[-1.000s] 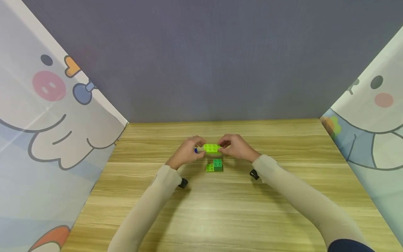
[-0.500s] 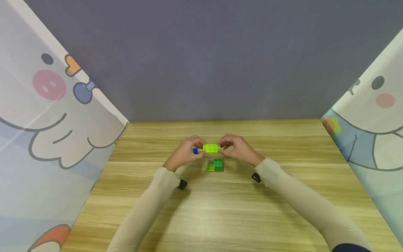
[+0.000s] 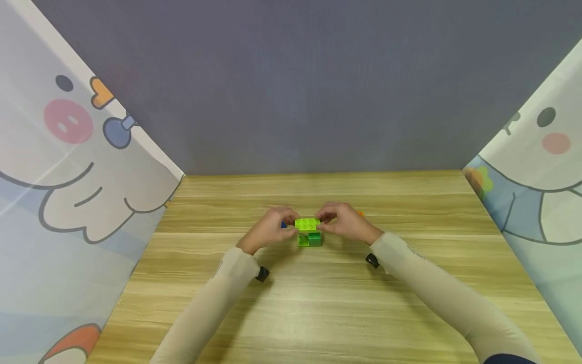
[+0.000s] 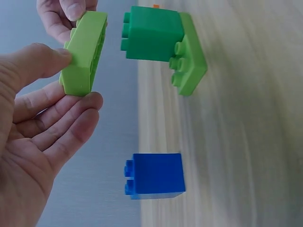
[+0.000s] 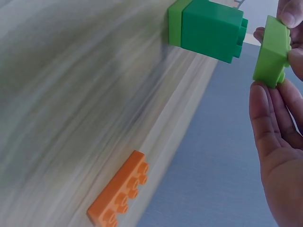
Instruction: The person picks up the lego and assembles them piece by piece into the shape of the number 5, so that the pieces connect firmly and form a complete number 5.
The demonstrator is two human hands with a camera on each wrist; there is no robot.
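Observation:
A lime-green toy building brick (image 3: 307, 224), studs up, is held level between both hands. My left hand (image 3: 269, 228) pinches its left end between thumb and fingers, while my right hand (image 3: 346, 222) pinches the right end. Below it on the table, a dark green square brick (image 4: 155, 34) sits on one half of a thin lime-green plate (image 4: 193, 61), whose other studs are bare. In both wrist views a gap separates the held brick from the dark green one; from the head it overlaps the stack's far edge.
A blue brick (image 4: 158, 174) stands on the wooden table (image 3: 291, 303) by my left hand. An orange studded brick (image 5: 118, 191) lies by my right hand, mostly hidden in the head view. A grey panel (image 3: 318, 101) rises behind the table.
Both hands have brought the lime-green brick towards me, from beyond the stack to just over its far edge. A bit of the orange brick now shows behind my right hand.

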